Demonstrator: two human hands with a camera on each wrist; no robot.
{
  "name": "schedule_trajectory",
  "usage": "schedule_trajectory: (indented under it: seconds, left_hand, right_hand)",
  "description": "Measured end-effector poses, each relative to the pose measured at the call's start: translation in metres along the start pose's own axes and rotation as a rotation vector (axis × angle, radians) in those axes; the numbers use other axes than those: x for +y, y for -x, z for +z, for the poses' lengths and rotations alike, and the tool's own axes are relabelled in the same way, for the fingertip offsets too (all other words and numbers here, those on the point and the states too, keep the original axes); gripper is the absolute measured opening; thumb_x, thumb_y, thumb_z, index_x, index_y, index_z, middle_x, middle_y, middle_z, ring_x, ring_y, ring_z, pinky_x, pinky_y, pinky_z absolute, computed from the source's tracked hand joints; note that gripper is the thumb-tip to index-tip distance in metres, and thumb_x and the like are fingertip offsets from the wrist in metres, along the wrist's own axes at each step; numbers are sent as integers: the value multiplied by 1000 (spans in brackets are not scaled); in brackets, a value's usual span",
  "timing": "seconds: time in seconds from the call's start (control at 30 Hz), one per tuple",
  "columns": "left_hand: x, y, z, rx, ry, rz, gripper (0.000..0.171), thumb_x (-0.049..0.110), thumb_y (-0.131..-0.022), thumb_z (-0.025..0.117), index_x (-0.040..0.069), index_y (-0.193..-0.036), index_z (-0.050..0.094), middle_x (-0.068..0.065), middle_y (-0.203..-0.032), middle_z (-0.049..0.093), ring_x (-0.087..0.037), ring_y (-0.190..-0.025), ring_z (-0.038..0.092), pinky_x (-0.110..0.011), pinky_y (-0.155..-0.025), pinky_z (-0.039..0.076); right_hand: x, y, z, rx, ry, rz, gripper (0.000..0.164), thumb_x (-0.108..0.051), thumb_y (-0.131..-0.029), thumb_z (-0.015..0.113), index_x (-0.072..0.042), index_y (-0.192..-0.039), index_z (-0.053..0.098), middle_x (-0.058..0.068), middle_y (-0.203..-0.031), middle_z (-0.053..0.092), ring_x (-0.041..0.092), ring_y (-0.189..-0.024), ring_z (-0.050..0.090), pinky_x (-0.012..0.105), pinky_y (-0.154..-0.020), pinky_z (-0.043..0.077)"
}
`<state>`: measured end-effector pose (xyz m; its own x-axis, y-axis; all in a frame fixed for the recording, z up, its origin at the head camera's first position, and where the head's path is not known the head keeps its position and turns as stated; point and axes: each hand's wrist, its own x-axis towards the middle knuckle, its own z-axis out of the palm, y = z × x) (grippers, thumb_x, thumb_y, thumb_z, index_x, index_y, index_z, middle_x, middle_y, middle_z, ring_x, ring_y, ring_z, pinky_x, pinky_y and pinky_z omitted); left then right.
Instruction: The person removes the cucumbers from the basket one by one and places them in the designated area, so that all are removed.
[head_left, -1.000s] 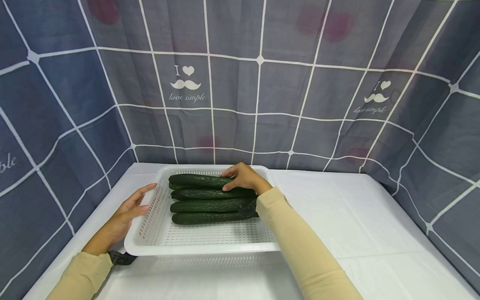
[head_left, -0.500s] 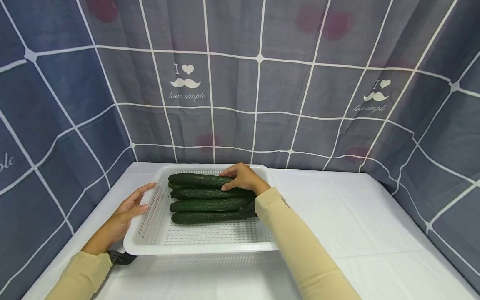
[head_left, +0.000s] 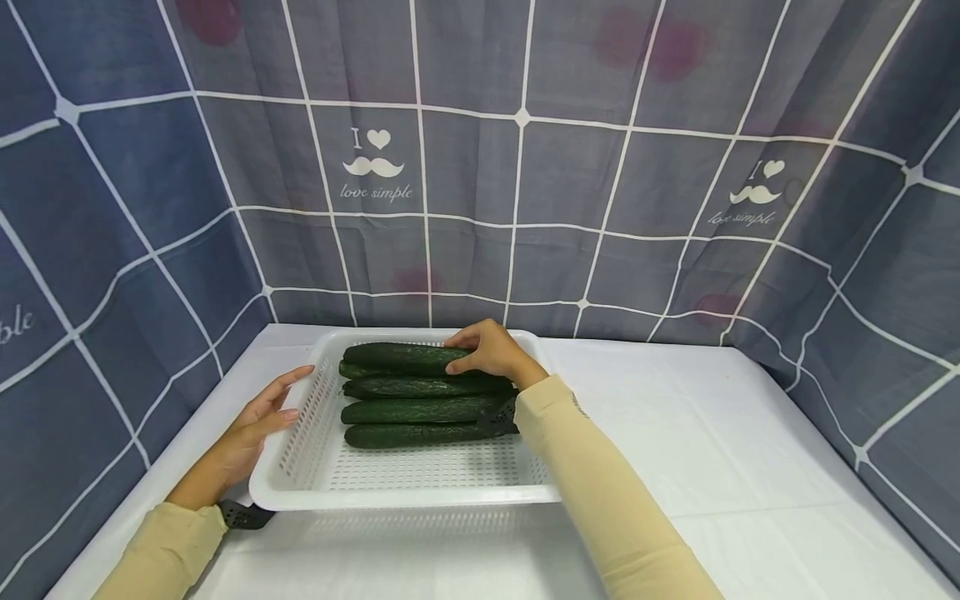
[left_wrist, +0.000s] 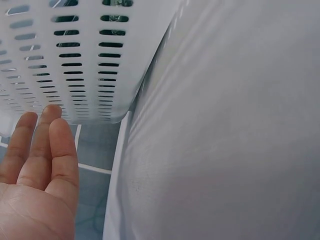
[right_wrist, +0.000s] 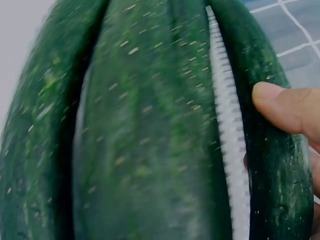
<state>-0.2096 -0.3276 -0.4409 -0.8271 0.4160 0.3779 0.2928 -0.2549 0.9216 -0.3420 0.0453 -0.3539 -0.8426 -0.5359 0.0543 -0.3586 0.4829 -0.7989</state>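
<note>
A white perforated plastic basket (head_left: 405, 498) holds several long dark green cucumbers lying side by side. My right hand (head_left: 491, 352) grips the rearmost upper cucumber (head_left: 397, 357) near its right part, the thumb on the near side. In the right wrist view the thumb (right_wrist: 280, 106) presses on that cucumber (right_wrist: 277, 185), and a gap parts it from the neighbouring cucumber (right_wrist: 150, 130). Another cucumber (head_left: 356, 369) shows partly beneath the held one. My left hand (head_left: 243, 433) is beside the basket's left end, fingers extended along its wall (left_wrist: 75, 60).
The basket stands on a white-covered table (head_left: 675, 433). Grey-blue checked curtains (head_left: 465, 175) with white lines enclose it at the back and both sides. More cucumbers (head_left: 420, 409) lie nearer the basket's front, and the right wrist strap (head_left: 498, 417) hangs close over them.
The rear cucumber in my right hand has risen slightly and shifted a little to the right, showing more of the one beneath it. My left hand and the basket stay put.
</note>
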Motion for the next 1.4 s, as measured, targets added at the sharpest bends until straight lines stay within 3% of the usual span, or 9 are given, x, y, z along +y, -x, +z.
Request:
schedule_trajectory:
  seconds: [0.8, 1.4]
  left_hand:
    - [1, 1, 2, 24, -30, -8, 63, -1, -109, 41, 34, -162, 47, 11, -153, 52, -10, -123, 63, -31, -89, 60]
    - [1, 1, 2, 30, -45, -7, 62, 0, -109, 42, 33, -162, 47, 11, -153, 53, -10, -122, 63, -31, -89, 60]
  right_hand:
    - [-28, 14, -27, 22, 9, -62, 41, -4, -86, 91, 1, -125, 79, 13, -129, 77, 30, -132, 67, 43, -108, 54]
    - [-45, 42, -57, 114, 170, -199, 39, -13, -86, 91, -2, -123, 81, 12, -123, 79, 32, -122, 72, 48, -106, 54]
